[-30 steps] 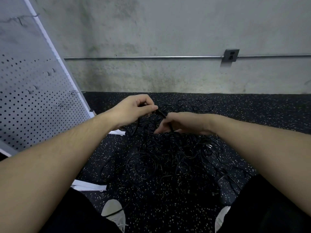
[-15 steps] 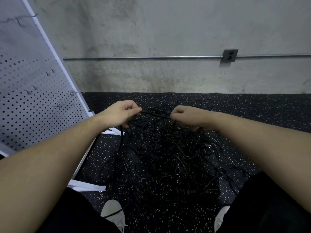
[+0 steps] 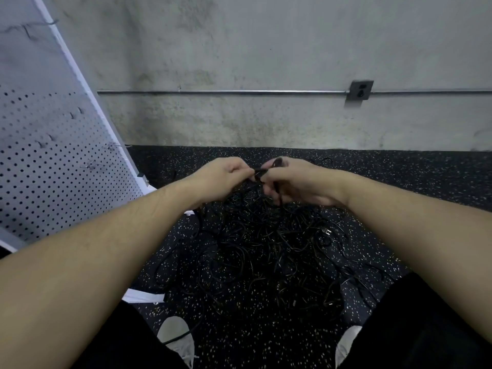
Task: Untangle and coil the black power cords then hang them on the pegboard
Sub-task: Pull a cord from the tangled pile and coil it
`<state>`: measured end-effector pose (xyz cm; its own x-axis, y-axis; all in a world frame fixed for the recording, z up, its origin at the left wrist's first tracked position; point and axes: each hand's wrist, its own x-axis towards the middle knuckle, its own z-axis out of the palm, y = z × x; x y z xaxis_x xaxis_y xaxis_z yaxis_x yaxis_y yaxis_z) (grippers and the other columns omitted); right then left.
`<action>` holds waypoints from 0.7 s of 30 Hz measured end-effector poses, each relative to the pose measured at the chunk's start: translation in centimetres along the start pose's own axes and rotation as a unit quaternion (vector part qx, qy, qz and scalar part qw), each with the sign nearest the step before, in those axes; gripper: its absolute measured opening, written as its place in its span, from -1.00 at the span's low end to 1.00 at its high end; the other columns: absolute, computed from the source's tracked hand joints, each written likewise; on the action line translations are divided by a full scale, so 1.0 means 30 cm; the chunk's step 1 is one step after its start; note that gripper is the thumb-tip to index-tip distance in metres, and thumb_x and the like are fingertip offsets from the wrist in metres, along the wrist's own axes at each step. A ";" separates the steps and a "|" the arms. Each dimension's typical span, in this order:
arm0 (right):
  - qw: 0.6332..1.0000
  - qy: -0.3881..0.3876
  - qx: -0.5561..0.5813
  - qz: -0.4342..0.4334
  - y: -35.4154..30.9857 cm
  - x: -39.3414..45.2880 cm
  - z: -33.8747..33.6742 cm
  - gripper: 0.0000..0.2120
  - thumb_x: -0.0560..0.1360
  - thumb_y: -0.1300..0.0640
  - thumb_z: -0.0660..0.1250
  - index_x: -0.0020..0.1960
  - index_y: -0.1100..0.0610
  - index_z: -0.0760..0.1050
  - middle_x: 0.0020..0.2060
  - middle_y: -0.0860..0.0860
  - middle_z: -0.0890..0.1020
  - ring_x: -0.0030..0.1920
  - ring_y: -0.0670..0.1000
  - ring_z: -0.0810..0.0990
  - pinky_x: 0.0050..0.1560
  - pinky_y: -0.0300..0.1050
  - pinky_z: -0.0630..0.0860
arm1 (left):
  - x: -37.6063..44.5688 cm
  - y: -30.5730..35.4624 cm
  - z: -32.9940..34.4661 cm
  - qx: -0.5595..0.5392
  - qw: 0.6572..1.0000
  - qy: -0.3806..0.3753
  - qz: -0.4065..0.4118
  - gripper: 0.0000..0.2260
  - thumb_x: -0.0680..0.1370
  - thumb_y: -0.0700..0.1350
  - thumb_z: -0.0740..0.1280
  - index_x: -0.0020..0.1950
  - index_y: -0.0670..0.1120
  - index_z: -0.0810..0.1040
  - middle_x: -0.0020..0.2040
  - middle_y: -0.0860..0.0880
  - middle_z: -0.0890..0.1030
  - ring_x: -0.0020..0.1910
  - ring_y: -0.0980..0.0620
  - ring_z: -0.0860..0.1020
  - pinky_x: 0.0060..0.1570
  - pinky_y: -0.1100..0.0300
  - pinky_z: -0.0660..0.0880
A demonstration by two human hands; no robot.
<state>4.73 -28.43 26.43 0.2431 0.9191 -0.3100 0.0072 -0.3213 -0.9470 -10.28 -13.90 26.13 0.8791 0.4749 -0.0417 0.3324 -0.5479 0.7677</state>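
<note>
A tangled heap of black power cords [image 3: 266, 251] lies on the speckled black floor in front of me. Above its far edge my left hand [image 3: 221, 179] and my right hand [image 3: 295, 179] meet, both gripping one black cord [image 3: 259, 173] between them. My right hand's fingers curl round a small loop of that cord, and a strand hangs from it down into the heap. The white pegboard [image 3: 45, 161] leans at the left, with several metal hooks [image 3: 111, 146] sticking out of it.
A concrete wall [image 3: 266, 62] closes the far side, with a metal conduit and an outlet box [image 3: 360, 89] on it. White base bars [image 3: 143, 298] of the pegboard stand lie on the floor at left. My shoes [image 3: 175, 334] show at the bottom.
My hands, spread apart with a stretch of cord between them half a second ago, have come together and risen slightly. My right hand now holds a loop of the cord.
</note>
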 end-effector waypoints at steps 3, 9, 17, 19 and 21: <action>0.984 0.027 -0.175 0.014 0.051 -0.010 -0.069 -0.75 0.61 -0.11 0.34 0.01 0.09 0.51 -0.42 -0.05 0.49 -0.41 -0.05 0.36 -0.38 -0.21 0.33 | -0.005 -0.050 -0.051 -0.075 0.995 0.037 -0.048 -0.84 0.70 -0.04 0.24 -0.03 0.00 0.53 -0.34 0.07 0.43 -0.42 0.09 0.32 -0.40 0.21 0.32; 0.930 0.059 -0.361 -0.046 0.061 -0.030 -0.089 -0.69 0.63 -0.24 0.21 0.04 -0.14 0.68 -0.39 -0.31 0.54 -0.39 -0.29 0.47 -0.29 -0.41 0.33 | -0.045 -0.110 -0.075 -0.115 0.986 -0.068 -0.100 -0.89 0.69 -0.12 0.27 0.21 -0.05 0.48 -0.02 -0.07 0.68 -0.14 -0.01 0.64 0.00 0.01 0.61; 0.894 -0.003 -0.438 -0.095 0.022 0.021 0.003 -0.76 0.65 -0.08 0.29 -0.04 -0.02 0.68 -0.49 -0.17 0.45 -0.50 -0.24 0.39 -0.40 -0.37 0.31 | -0.013 0.033 0.010 0.118 0.981 -0.141 0.065 -0.64 0.57 0.23 0.34 0.35 0.23 0.47 -0.11 0.16 0.66 -0.21 0.33 0.56 -0.13 0.31 0.50; 0.908 -0.013 -0.409 -0.089 0.032 0.014 -0.012 -0.78 0.61 -0.09 0.36 -0.14 0.00 0.57 -0.41 -0.11 0.47 -0.47 -0.21 0.38 -0.38 -0.33 0.35 | -0.007 0.052 0.026 0.222 0.960 -0.161 0.061 -0.71 0.64 0.18 0.27 0.32 0.15 0.54 -0.31 0.14 0.57 -0.42 0.29 0.47 -0.34 0.40 0.38; 0.937 -0.045 -0.345 -0.023 0.046 -0.004 -0.051 -0.71 0.55 -0.13 0.43 -0.21 0.03 0.50 -0.37 -0.01 0.50 -0.37 -0.05 0.48 -0.30 -0.15 0.52 | -0.004 0.051 0.006 0.242 0.957 -0.133 0.083 -0.74 0.66 0.13 0.26 0.22 0.08 0.66 -0.31 0.12 0.58 -0.40 0.23 0.48 -0.30 0.34 0.43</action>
<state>6.20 -29.33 25.28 0.1443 0.9410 -0.3062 0.6485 -0.3237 -0.6890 -9.83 -14.91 27.20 0.9683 0.1958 -0.1553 0.2425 -0.8865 0.3941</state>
